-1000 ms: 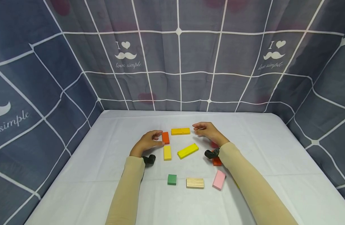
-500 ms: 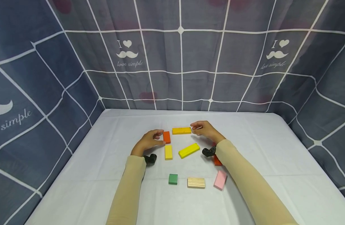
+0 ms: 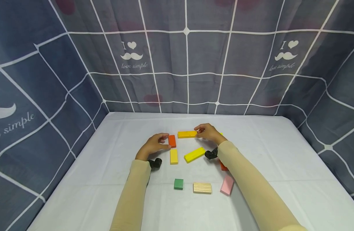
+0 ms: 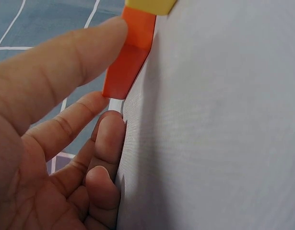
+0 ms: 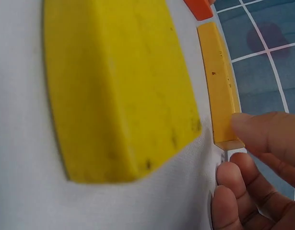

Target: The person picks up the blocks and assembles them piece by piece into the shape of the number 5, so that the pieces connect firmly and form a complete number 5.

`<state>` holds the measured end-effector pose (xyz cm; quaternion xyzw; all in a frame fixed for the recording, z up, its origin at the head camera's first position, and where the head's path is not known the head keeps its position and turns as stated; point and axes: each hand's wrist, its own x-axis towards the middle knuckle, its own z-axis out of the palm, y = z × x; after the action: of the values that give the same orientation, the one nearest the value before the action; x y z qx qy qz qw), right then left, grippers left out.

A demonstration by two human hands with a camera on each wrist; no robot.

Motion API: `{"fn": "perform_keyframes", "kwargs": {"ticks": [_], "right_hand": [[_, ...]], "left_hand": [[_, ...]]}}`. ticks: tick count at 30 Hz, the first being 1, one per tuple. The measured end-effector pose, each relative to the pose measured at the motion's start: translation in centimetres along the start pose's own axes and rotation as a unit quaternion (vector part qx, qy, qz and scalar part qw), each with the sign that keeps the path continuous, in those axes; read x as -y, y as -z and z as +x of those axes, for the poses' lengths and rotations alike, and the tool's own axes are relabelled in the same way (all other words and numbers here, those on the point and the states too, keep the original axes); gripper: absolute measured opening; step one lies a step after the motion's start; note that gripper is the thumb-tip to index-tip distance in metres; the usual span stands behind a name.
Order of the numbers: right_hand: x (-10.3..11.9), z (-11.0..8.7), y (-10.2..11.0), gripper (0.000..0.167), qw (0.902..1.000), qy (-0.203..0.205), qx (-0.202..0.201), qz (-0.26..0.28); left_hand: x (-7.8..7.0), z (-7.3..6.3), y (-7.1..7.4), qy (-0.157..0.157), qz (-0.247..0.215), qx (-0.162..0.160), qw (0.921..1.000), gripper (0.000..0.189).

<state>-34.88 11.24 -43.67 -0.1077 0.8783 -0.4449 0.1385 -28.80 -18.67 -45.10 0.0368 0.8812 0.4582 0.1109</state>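
My left hand (image 3: 153, 144) pinches an orange block (image 3: 172, 141) lying flat on the white cloth. In the left wrist view, the thumb touches one side of this orange block (image 4: 130, 57) and the index fingertip meets its far end. My right hand (image 3: 209, 133) holds the right end of an amber-yellow block (image 3: 186, 134) at the back. The right wrist view has the thumb against that amber-yellow block (image 5: 218, 86); the index fingertip is hidden behind it. Below the orange block sits a pale yellow block (image 3: 174, 157). A bright yellow block (image 3: 194, 155) lies slantwise between the arms.
Nearer the front are a green block (image 3: 178, 184), a ridged wooden block (image 3: 202, 188) and a pink block (image 3: 227, 185). A red-orange block (image 3: 223, 166) is partly covered by the right sleeve. A grey checked curtain (image 3: 205, 89) hangs behind the table.
My right hand has moved left onto the end of the amber-yellow block, from just beside it. The left hand stays at the orange block. The whole view has shifted slightly.
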Motion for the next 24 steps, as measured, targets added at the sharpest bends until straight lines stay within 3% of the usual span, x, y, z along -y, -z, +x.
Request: {"fn": "perform_keyframes", "kwargs": {"ticks": [12,24], "right_hand": [[0.4,-0.1,0.5,0.038,0.9984,-0.014,0.007,-0.055],[0.0,-1.2,1.9,0.036,0.9983,-0.023,0.007,-0.054]], "left_hand": [[0.1,0.0,0.0,-0.005,-0.001,0.003,1.0000,0.064],[0.1,0.1,0.1,-0.007,0.002,0.007,0.9999,0.064]]}}
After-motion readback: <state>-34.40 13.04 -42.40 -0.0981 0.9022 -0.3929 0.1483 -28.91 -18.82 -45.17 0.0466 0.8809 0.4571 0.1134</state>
